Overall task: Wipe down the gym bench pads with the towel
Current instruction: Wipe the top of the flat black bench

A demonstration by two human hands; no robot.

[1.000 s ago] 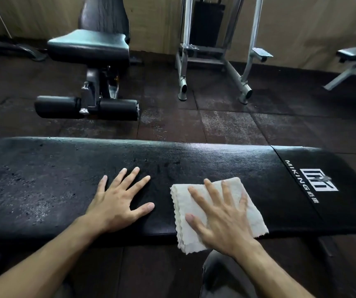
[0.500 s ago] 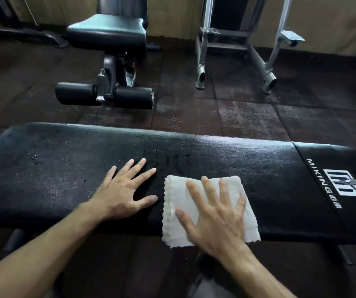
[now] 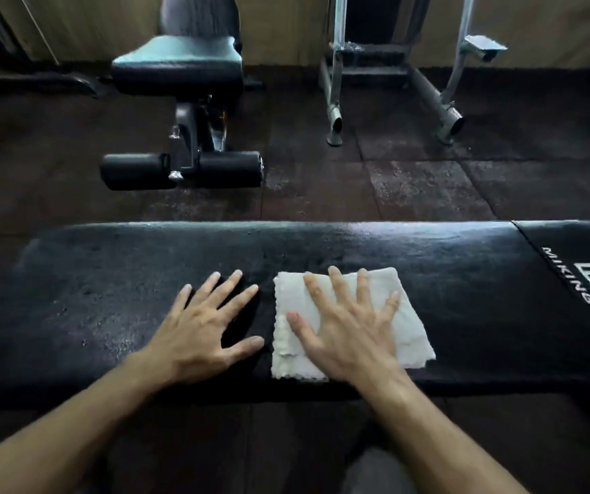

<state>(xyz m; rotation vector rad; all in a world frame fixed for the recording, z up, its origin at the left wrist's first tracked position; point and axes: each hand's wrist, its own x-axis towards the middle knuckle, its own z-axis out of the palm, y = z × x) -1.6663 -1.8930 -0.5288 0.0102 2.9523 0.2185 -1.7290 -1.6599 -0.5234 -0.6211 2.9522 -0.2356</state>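
A long black bench pad (image 3: 464, 290) runs across the view in front of me, with a white logo near its right end. A folded white towel (image 3: 411, 326) lies on the pad's near half, its lower edge reaching the pad's front edge. My right hand (image 3: 347, 329) presses flat on the towel with fingers spread and straight. My left hand (image 3: 204, 329) rests flat on the bare pad just left of the towel, fingers spread, holding nothing.
Beyond the pad, an adjustable bench (image 3: 179, 69) with black foam leg rollers (image 3: 179, 171) stands on the dark rubber floor tiles. A grey metal machine frame (image 3: 393, 76) stands at the back right by the tan wall. My knee (image 3: 375, 472) shows below.
My right hand has slid the towel leftward along the pad, closer to my left hand. My view has shifted left, so the logo now sits at the right edge.
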